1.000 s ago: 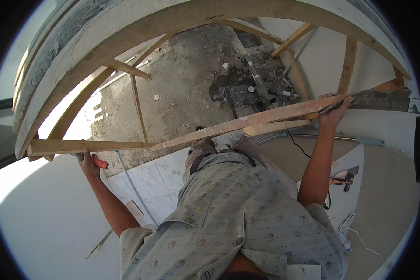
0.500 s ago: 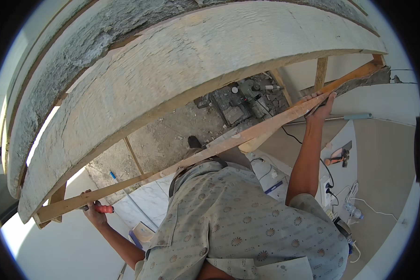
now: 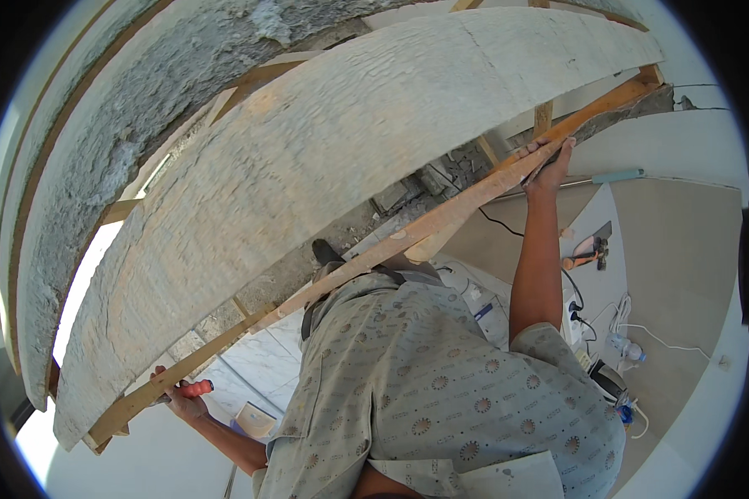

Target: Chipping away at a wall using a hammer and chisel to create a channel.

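looks like a bldg site or room under reno, prob. indoors. shown by: big curved wooden frame w/ pale grey-white face (image 3: 308, 158), rough grey cement-like curved band (image 3: 133, 125) beyond it, bare grey-brown rubble-strewn floor (image 3: 354, 233) nr shiny white grey-veined tiles (image 3: 279, 356), plus orange-and-black hand tool (image 3: 589, 250) & thin white elec. cable (image 3: 621, 311) lying about at rt.

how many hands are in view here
2: the left hand at the lower-left end of the wooden frame, also holding a red-handled tool; the right hand toward its upper-right end.
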The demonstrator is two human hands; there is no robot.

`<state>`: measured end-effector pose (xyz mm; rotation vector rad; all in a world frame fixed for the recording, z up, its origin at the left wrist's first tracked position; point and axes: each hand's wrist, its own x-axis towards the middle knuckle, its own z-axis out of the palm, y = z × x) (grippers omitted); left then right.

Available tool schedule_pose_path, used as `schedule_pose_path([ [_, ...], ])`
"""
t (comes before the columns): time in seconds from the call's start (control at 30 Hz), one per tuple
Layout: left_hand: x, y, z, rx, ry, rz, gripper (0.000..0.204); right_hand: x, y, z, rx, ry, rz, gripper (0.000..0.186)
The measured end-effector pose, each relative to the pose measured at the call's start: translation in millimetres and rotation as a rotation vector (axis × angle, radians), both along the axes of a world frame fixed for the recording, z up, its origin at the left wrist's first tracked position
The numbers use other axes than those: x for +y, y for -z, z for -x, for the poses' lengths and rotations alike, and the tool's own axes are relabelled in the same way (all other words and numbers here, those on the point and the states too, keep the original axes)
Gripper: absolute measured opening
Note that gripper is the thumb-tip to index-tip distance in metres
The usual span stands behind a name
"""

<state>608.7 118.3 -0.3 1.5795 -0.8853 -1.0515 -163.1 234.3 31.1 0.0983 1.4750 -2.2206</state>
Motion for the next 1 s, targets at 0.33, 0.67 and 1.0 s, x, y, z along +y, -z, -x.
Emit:
schedule_pose_path([
  [0.33, 41, -4, 110, -0.293, -0.492, -0.292, 0.063, 76, 14, 55, 0.076, -0.233, -0.085, 0.05],
  [0.67, 87, -3, 448, -0.282, 0.76, -0.21, 0.047, 194, 50, 106, 0.186, 0.047, -0.626, 0.024],
  [1.0, 98, -32, 619, -0.621, 1.362, 0.164, 0.053, 206, 84, 17, 0.463, -0.339, -0.681, 0.017],
])
